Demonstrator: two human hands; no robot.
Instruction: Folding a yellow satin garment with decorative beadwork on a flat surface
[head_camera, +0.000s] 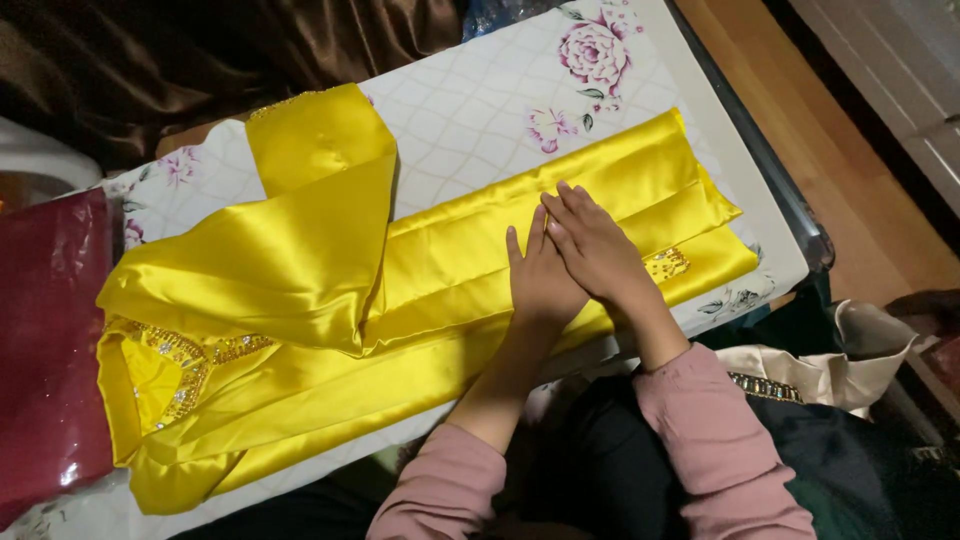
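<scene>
Left hand (540, 282) and right hand (597, 245) lie flat, fingers together, side by side and touching, pressing the folded shiny yellow satin garment (330, 300) with beaded neckline, spread across the floral quilted worktop (470, 110), beside a dark red wrapped bundle (50, 340).

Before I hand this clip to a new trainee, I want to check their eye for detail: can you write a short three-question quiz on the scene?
1. True or false: both hands rest flat on the yellow garment.
2. Which hand lies partly over the other: the left hand or the right hand?
3. What lies at the left end of the table, beside the garment's beaded collar? A) a red packet in clear wrap B) a pair of scissors C) a blue towel

Key: 1 true; 2 the right hand, its fingers crossing the left hand's fingers; 3 A.
</scene>
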